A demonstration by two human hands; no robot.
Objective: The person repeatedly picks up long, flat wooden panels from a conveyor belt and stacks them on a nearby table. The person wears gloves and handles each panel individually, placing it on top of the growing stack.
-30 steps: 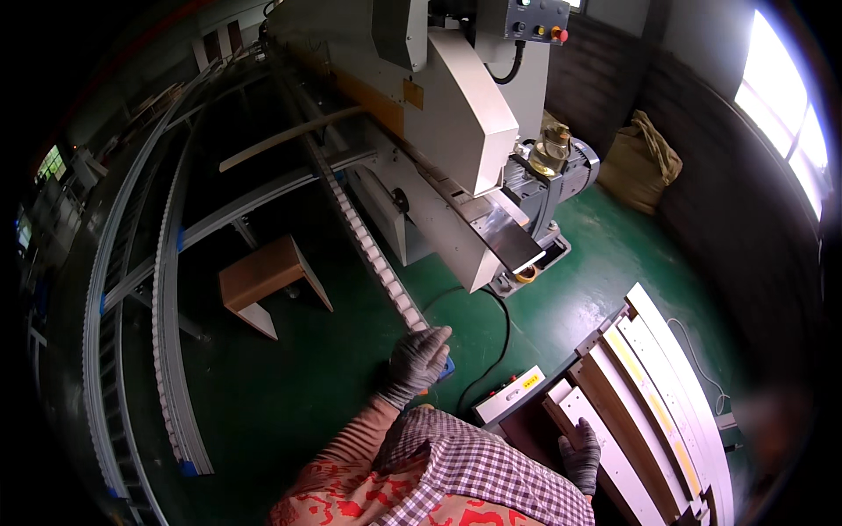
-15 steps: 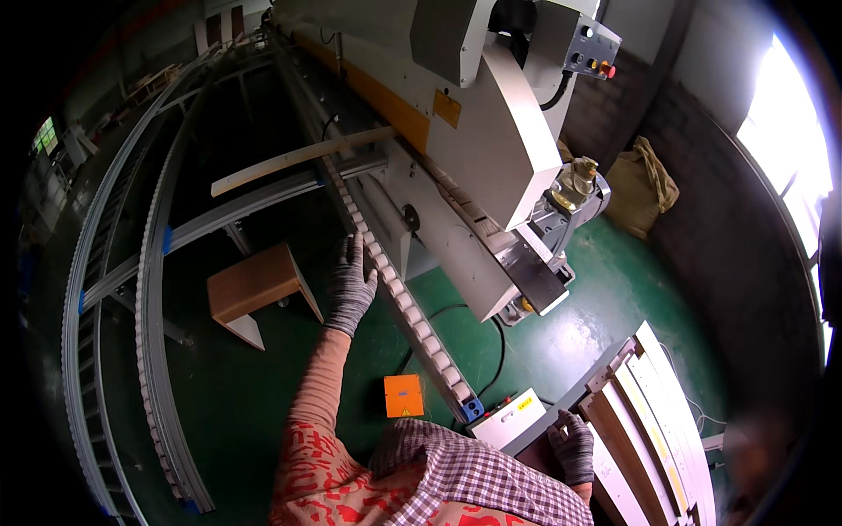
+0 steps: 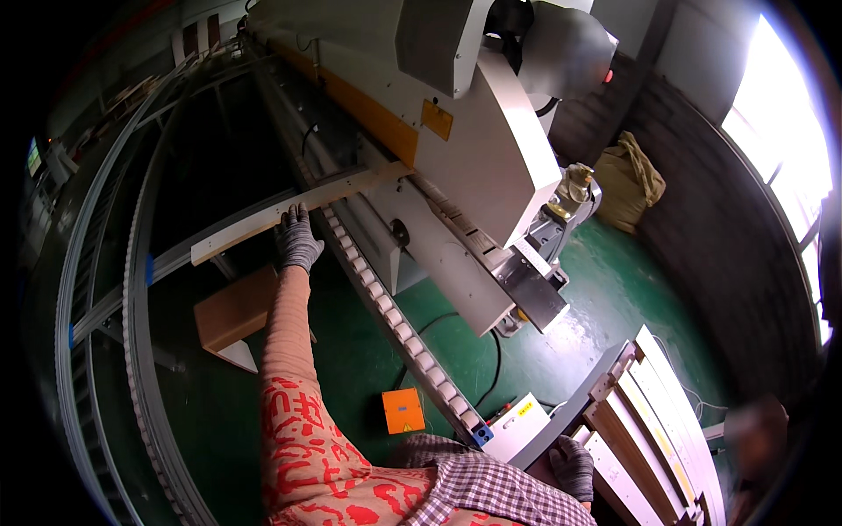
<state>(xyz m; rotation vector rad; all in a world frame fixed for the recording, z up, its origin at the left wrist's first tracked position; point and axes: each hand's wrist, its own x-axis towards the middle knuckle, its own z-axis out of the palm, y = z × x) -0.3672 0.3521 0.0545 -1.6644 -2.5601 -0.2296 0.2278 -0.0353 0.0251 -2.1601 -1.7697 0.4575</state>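
My left hand point(image 3: 299, 241), in a grey striped knit glove, reaches forward with its fingers stretched out. Its fingertips touch the near edge of a long narrow pale board point(image 3: 289, 213). That board lies crosswise over the roller rail point(image 3: 381, 302), its right end at the large white machine point(image 3: 491, 149). My right hand point(image 3: 573, 468), gloved the same way, is low beside a stack of white and brown panels point(image 3: 645, 425). Its fingers are loosely bent and partly in shadow, with nothing visible in them.
Grey metal frames with rollers point(image 3: 136, 351) curve along the left. Beneath them stands a brown box-like piece point(image 3: 232, 309) on the green floor. An orange box point(image 3: 403, 411) and a white box point(image 3: 517, 427) sit near the rail's end. A tan sack point(image 3: 627, 184) leans by the wall.
My left hand has moved forward from the roller rail to the pale board, which now sits a little nearer and turned slightly. My right hand has dropped slightly beside the panels.
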